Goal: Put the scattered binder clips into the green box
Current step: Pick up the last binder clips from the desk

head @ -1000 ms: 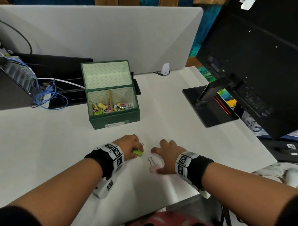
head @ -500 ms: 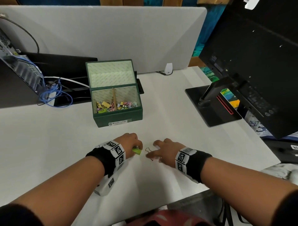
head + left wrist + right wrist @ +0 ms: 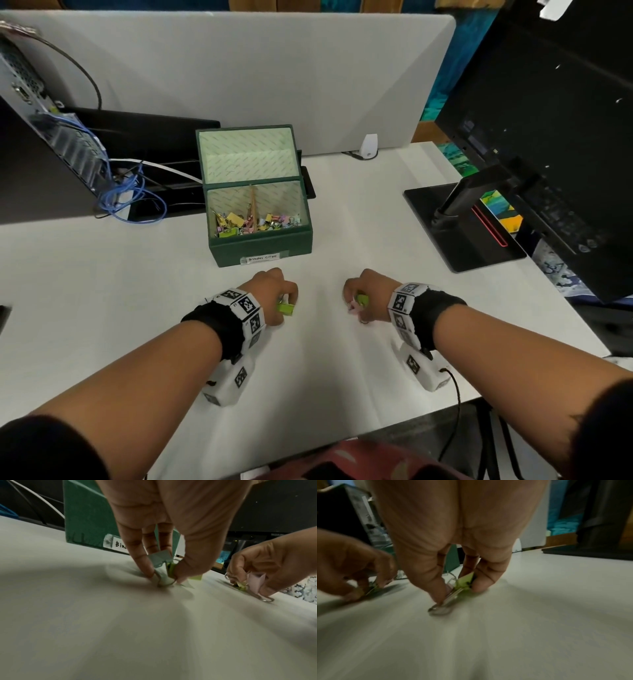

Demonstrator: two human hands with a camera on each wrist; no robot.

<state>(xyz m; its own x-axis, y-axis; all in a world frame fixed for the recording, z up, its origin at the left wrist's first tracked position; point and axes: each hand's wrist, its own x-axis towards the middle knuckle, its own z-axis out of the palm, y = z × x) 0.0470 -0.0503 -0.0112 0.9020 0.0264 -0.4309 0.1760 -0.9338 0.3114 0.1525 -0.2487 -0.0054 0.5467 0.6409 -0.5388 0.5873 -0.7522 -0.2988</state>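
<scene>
Two hands are down on the white bench (image 3: 102,291) in the lower middle of the head view, and both are busy. Left hand (image 3: 270,294), fingers curled, pinches a bright green binder clip (image 3: 286,308) between thumb and fingertips; the left wrist view shows a pale mint clip (image 3: 160,566) held in the same pinch, wire handles touching the bench. Right hand (image 3: 368,294), just right of centre, is curled too, pinching a pink clip (image 3: 352,306) and a light green clip (image 3: 362,298) together; in the right wrist view a wire handle of that bundle (image 3: 441,609) touches the surface below the thumb.

Up in the centre of the head view sits the green box (image 3: 260,248), lid (image 3: 246,154) thrown open and standing up behind it, pale lining showing. A thin divider (image 3: 252,205) splits the inside into a left and a right compartment. Both compartments hold a heap of coloured clips (image 3: 253,221), yellow, green, pink and blue mixed, low against the near wall. A white label (image 3: 263,258) handwritten "Binder Clips" sits on the front face. The box stands near the hands, just above them in frame, apart from both.

Upper left, blue cables (image 3: 126,195) trail from a computer case (image 3: 44,137); at right, a black monitor (image 3: 555,137) on its stand (image 3: 462,226).
</scene>
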